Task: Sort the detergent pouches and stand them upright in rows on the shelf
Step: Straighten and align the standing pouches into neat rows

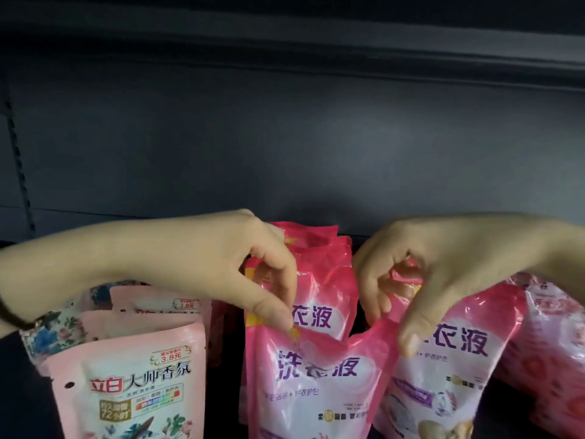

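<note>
Bright pink detergent pouches stand upright in a middle row on the dark shelf. My left hand [253,280] pinches the top left corner of the front middle pouch [316,381]. My right hand [421,280] grips the top of the pink pouch to the right [452,369], thumb on its front and fingers curled behind its upper edge. That pouch leans left against the middle row. More pink pouches [316,248] stand behind the front middle one.
A row of pale pink pouches [136,384] with flower print stands at the left. More dark pink pouches [550,343] lie at the far right. The grey back panel [285,137] of the shelf rises behind, with a slotted upright [19,166] at the left.
</note>
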Demonstrator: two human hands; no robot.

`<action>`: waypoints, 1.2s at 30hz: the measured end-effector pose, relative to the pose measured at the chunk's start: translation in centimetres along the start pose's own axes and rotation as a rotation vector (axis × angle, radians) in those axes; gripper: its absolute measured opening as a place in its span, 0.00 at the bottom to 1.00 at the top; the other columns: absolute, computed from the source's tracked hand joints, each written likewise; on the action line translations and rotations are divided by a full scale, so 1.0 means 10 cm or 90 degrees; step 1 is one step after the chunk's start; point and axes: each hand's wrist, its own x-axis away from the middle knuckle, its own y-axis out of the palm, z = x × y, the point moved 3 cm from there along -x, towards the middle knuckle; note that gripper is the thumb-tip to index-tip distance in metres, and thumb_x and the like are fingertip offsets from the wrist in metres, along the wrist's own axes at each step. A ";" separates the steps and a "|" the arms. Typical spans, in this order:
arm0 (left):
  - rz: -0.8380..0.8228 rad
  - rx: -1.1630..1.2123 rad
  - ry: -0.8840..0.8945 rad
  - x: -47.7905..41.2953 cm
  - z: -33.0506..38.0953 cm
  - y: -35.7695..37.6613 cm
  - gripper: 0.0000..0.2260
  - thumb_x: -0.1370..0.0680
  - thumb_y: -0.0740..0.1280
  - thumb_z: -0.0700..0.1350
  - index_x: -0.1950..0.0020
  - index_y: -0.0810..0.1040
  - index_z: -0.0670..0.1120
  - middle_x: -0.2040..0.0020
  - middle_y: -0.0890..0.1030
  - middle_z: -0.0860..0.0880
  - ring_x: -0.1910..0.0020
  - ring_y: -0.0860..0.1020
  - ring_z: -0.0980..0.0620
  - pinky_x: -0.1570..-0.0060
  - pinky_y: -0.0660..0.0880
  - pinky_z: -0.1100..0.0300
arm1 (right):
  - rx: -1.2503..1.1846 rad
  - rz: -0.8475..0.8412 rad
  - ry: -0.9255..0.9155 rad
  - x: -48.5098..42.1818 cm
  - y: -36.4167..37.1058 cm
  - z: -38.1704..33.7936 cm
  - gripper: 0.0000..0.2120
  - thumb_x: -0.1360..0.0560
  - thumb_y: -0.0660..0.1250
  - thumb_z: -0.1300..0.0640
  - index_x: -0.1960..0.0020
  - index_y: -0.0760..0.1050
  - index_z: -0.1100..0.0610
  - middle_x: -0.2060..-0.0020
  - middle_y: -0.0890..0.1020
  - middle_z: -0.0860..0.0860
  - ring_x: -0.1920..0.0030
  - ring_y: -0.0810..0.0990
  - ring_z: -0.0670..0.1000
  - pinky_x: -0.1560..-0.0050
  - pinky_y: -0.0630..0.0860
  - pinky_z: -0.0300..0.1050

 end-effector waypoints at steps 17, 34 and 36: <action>0.131 -0.118 -0.156 0.04 -0.09 0.03 0.09 0.25 0.68 0.56 0.62 0.80 0.54 0.66 0.79 0.49 0.69 0.73 0.55 0.68 0.67 0.65 | 0.066 0.192 0.144 -0.10 0.12 0.11 0.08 0.27 0.72 0.52 0.65 0.79 0.48 0.79 0.74 0.39 0.76 0.71 0.39 0.73 0.64 0.28; 0.101 -0.059 -0.155 0.18 0.26 0.06 0.06 0.27 0.68 0.55 0.58 0.81 0.54 0.62 0.80 0.52 0.67 0.72 0.57 0.64 0.69 0.68 | 0.045 0.065 0.100 -0.01 0.10 0.00 0.12 0.28 0.71 0.48 0.59 0.82 0.58 0.67 0.80 0.50 0.72 0.72 0.39 0.68 0.68 0.31; 0.107 -0.066 -0.150 0.21 0.28 0.07 0.08 0.28 0.68 0.56 0.58 0.82 0.53 0.62 0.81 0.53 0.64 0.75 0.55 0.62 0.70 0.68 | 0.054 0.071 0.083 -0.02 0.10 -0.03 0.15 0.30 0.69 0.44 0.58 0.82 0.56 0.65 0.81 0.52 0.70 0.73 0.40 0.67 0.69 0.32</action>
